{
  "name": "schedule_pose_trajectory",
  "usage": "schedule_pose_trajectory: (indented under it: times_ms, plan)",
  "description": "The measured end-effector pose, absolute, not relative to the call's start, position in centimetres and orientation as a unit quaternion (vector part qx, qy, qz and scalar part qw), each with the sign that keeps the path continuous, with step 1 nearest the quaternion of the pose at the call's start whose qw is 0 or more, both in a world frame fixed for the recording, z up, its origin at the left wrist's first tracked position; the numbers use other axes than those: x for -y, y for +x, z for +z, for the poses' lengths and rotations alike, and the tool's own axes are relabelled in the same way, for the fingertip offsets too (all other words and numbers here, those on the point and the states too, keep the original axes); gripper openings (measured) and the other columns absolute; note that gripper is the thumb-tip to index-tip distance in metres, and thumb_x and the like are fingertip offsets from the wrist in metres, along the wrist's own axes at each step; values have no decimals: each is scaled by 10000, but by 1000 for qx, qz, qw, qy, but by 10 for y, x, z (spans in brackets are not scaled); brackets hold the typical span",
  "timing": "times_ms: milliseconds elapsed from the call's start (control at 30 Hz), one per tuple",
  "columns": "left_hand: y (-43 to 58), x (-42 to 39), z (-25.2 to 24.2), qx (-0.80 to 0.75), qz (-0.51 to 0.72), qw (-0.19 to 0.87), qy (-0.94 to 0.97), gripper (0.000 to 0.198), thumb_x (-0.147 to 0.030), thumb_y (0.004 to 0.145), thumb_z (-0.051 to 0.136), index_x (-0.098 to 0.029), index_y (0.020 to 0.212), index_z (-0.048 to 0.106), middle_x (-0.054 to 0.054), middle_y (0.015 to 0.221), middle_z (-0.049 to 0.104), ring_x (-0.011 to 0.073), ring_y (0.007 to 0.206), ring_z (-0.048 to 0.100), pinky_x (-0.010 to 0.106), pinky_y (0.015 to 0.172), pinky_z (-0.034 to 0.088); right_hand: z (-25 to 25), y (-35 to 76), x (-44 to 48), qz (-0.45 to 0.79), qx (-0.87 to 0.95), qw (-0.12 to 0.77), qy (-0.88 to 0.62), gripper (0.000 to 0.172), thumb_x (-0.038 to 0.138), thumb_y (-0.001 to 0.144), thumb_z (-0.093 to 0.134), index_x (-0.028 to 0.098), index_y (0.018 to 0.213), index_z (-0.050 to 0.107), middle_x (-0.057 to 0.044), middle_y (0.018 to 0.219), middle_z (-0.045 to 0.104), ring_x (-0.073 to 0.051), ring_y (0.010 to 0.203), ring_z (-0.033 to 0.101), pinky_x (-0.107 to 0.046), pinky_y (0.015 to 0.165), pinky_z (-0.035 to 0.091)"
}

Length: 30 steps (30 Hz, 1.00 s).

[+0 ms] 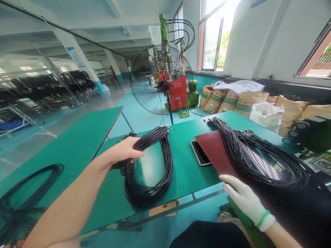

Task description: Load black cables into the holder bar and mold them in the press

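Note:
My bare left hand (pixel 126 150) is closed around one part of a looped bundle of thin black cables (pixel 168 160). The rest of that loop lies on the green table (pixel 182 172), its ends gathered at the far side. My right hand (pixel 243 198), in a white glove with a green cuff band, is by the front edge of a dark red board (pixel 210 146). Its fingers are stretched out and hold nothing; whether they touch the board I cannot tell. A second bundle of black cables (pixel 234 148) is draped over the board. A phone-like device (pixel 197 151) lies partly under the board.
More black cables (pixel 38 187) lie on the left green table (pixel 77 137). Beyond my table stands a large wire-cage fan (pixel 162 86), with red and green machinery behind it. Stacked paper sacks (pixel 232 101) line the window wall. Dark rollers (pixel 302 125) are at the right.

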<state>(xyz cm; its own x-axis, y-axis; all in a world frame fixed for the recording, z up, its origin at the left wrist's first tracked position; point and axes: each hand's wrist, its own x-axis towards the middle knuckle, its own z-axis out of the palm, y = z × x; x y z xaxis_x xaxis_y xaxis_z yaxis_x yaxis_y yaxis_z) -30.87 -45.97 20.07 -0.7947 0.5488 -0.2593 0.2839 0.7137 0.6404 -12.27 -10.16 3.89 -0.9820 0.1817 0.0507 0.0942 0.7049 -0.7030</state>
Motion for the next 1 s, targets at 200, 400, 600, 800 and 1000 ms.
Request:
schedule_pose_trajectory:
  times_ms: [200, 400, 600, 800, 1000]
  plan:
    - [-276, 444, 168, -894, 190, 248, 321, 113, -193, 630, 446, -139, 729, 446, -27, 619, 476, 90, 552, 451, 176, 457, 280, 66, -191, 205, 822, 541, -159, -79, 826, 624, 651, 597, 42, 1192, 368, -219, 1076, 540, -248, 961, 557, -389, 898, 405]
    - [-241, 462, 108, -905, 2, 160, 395, 103, -247, 651, 426, -167, 712, 447, 9, 634, 543, 173, 537, 497, 259, 472, 227, 37, -255, 277, 929, 245, -184, -209, 460, 472, 843, 462, 59, 1045, 456, -151, 936, 581, -198, 817, 593, -331, 759, 464]
    - [-222, 469, 50, -887, 158, -168, 401, 359, -170, 670, 530, -105, 1017, 466, 79, 838, 579, 208, 775, 567, 341, 659, 464, 102, -289, 273, 936, 250, -119, -218, 67, 76, 762, 452, 92, 826, 448, 8, 591, 448, -61, 426, 384, -205, 427, 351]
    - [-202, 471, 37, -726, 240, -378, 522, 228, -85, 706, 524, -124, 929, 502, 71, 1256, 416, 219, 1155, 404, 397, 970, 354, 205, -285, 266, 946, 314, -19, -77, 89, 87, 663, 462, 105, 699, 382, 11, 573, 374, -54, 420, 312, -197, 397, 302]
    - [-269, 499, 31, -833, 128, -214, 494, 358, -363, 868, 374, -109, 1067, 529, 104, 961, 597, 190, 854, 562, 331, 693, 456, 283, -274, 276, 916, 397, 54, 33, 188, 132, 858, 290, 140, 708, 403, 15, 550, 349, -54, 403, 320, -207, 428, 305]
